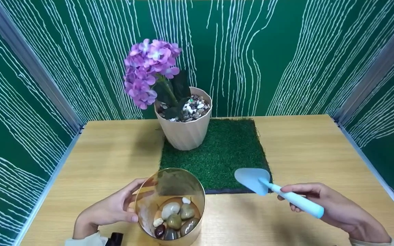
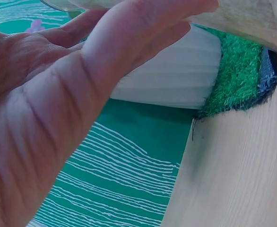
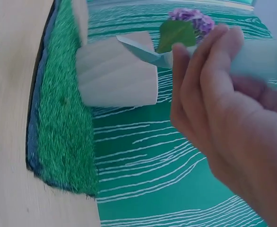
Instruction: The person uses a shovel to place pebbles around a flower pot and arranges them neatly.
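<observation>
My left hand point(image 1: 109, 208) grips an amber see-through cup point(image 1: 145, 210) by its left side, thumb at the near side and fingers behind. Inside it lie several smooth stones point(image 1: 174, 221), grey, brown and white. In my right hand point(image 1: 330, 206) is a small pale-blue trowel point(image 1: 253, 178), pinched by the handle with its blade pointing left, over the front right corner of a green grass mat point(image 1: 238, 150). Behind, a ribbed pale pot point(image 1: 185, 135) stands on the mat's back left part, with a purple flower point(image 1: 149, 71) and pebbles point(image 1: 197, 107) in it.
A light wooden table point(image 1: 303, 147) bears all of this. Green walls point(image 1: 286, 51) with white wavy lines stand at the back and on both sides. A small black object point(image 1: 116, 238) shows beside the left wrist.
</observation>
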A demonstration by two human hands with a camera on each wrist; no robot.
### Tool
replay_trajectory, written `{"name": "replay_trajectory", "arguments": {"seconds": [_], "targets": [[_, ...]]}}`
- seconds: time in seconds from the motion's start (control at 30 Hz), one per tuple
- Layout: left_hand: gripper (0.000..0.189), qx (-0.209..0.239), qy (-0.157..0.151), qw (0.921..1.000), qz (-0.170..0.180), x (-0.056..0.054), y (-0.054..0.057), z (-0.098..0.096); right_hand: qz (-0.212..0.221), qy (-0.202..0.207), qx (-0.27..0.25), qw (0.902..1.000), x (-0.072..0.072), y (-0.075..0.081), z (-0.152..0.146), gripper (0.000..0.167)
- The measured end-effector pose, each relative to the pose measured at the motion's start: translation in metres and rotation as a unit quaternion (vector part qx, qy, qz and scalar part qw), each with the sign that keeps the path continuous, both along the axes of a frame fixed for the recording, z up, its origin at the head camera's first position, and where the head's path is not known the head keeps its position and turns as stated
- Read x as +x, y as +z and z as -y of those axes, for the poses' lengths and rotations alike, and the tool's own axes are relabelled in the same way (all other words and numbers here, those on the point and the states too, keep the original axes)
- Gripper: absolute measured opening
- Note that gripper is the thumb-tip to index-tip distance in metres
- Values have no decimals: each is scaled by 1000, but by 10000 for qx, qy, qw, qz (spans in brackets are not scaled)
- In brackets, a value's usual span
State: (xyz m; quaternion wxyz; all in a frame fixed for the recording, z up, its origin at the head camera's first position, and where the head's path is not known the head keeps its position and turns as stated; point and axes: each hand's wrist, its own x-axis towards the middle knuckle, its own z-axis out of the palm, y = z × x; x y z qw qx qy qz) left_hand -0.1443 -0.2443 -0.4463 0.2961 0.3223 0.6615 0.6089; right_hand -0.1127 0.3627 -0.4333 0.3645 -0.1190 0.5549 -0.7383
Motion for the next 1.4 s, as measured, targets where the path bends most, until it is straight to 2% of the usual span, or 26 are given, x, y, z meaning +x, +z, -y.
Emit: {"name": "replay_trajectory", "arguments": {"seconds": [0.13, 0.23, 0.33, 0.47, 0.57, 0.67, 0.8, 1.03, 1.27, 1.4], "targets": [[96, -218, 89, 9997, -44, -1, 3, -2, -170, 373, -451, 9981, 1, 0, 1, 55], [98, -269, 106, 9996, -9, -1, 4, -3, -386, 425, -359, 9977, 1, -1, 1, 56], [96, -225, 65, 9997, -68, -1, 3, -3, -669, 245, -12, 9975, 2, -1, 0, 52], [93, -153, 7, 9997, -190, -2, 1, -4, -1309, 4, 327, 9909, 3, -6, 2, 48], [93, -53, -11, 9999, -97, -1, 1, -6, -1635, -173, 459, 9853, 5, -10, 5, 47], [95, -2, -7, 10000, 24, 0, 1, -9, -1755, -385, 684, 9813, 7, -11, 7, 45], [95, -135, -6, 9999, -103, 0, 3, -14, -1646, -497, 958, 9804, 7, -11, 7, 43], [96, -115, -120, 9997, -158, -1, 5, -20, -1312, -662, 1004, 9840, 7, -11, 7, 40], [96, -96, -179, 9997, -167, -2, 5, -25, -1320, -1019, 1491, 9747, 8, -12, 8, 39], [96, -157, -165, 9996, -169, -2, 5, -24, -1178, -1073, 1528, 9753, 7, -12, 7, 38]]}}
